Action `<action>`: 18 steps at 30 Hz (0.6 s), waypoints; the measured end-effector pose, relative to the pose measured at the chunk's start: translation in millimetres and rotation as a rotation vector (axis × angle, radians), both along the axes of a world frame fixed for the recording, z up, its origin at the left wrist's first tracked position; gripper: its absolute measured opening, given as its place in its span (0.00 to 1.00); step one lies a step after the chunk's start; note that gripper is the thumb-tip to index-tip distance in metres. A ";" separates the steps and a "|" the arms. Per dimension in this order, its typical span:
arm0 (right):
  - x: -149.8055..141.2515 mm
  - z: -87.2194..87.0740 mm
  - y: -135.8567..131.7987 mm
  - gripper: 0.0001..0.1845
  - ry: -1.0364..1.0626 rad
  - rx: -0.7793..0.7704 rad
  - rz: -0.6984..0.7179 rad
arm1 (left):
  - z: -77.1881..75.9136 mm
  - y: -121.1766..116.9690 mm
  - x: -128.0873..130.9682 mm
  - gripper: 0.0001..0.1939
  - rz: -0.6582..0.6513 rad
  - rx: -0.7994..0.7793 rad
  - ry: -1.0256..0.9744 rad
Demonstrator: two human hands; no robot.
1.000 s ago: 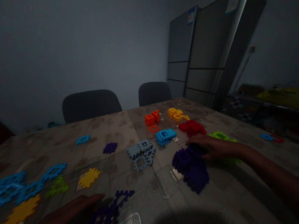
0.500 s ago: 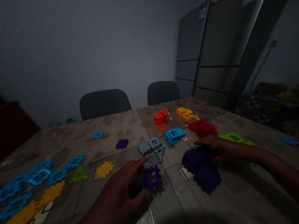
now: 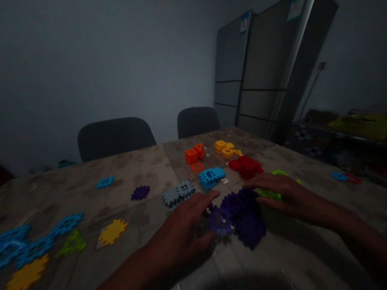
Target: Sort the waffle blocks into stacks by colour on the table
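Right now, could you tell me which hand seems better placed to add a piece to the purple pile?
Probably the left hand: it holds a purple piece beside the purple pile, while the right hand is at the pile's right edge, with no loose piece visible.

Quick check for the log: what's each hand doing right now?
Left hand: partly closed, holding a dark purple, toothed plastic piece.
Right hand: curved at the dark purple plastic pile; grip can't be told.

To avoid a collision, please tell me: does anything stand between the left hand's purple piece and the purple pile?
Nothing visible: the blurred piece and the purple pile meet in this view. The right hand is at the pile's other side.
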State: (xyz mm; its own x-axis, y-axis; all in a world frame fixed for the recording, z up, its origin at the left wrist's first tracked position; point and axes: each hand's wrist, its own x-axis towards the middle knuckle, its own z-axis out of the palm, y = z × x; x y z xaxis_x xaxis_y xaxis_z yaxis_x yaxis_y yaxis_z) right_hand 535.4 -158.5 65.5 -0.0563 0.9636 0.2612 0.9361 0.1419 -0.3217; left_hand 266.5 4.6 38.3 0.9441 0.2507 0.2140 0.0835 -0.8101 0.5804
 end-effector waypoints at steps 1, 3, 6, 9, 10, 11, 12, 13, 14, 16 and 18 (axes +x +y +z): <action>-3.6 -1.2 -2.5 0.17 -0.011 0.017 0.001 | 0.7 1.1 -6.1 0.39 -0.037 -0.010 0.037; -9.6 -3.0 -6.8 0.17 -0.015 0.029 -0.004 | -0.4 3.7 -19.3 0.38 -0.137 -0.033 0.134; -14.6 -4.8 -8.8 0.16 0.020 0.029 -0.022 | -8.2 5.6 -33.2 0.38 -0.248 -0.058 0.243; -13.5 -7.5 -4.8 0.17 0.034 0.052 -0.064 | -15.0 2.5 -35.3 0.33 -0.251 -0.052 0.262; -11.8 -8.7 -3.0 0.17 0.027 0.064 -0.096 | -15.4 0.4 -34.4 0.30 -0.216 -0.039 0.257; -9.6 -10.2 -1.4 0.19 0.017 0.070 -0.138 | -15.0 -2.0 -33.6 0.27 -0.177 -0.018 0.256; -7.0 -11.8 -0.2 0.20 0.008 0.070 -0.188 | -14.0 -4.5 -33.0 0.23 -0.142 0.009 0.264; -4.5 -13.7 0.6 0.22 -0.001 0.061 -0.243 | -12.8 -6.8 -32.9 0.20 -0.127 0.038 0.283; -2.4 -15.8 1.0 0.24 -0.009 0.042 -0.295 | -11.9 -8.7 -33.2 0.19 -0.134 0.066 0.312; -0.4 -20.4 1.2 0.27 -0.020 -0.003 -0.377 | -10.9 -11.3 -34.8 0.24 -0.195 0.107 0.360; -2.1 -25.0 1.5 0.27 -0.024 -0.038 -0.434 | -10.6 -12.4 -36.4 0.28 -0.265 0.116 0.354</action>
State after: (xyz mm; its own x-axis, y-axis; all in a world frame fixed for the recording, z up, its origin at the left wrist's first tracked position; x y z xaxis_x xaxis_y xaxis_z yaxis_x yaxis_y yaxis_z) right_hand 533.2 -156.9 40.5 0.3505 0.9082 0.2289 0.9137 -0.2780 -0.2964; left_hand 230.1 -7.9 27.7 0.9925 -0.0158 -0.1209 0.0416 -0.8884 0.4573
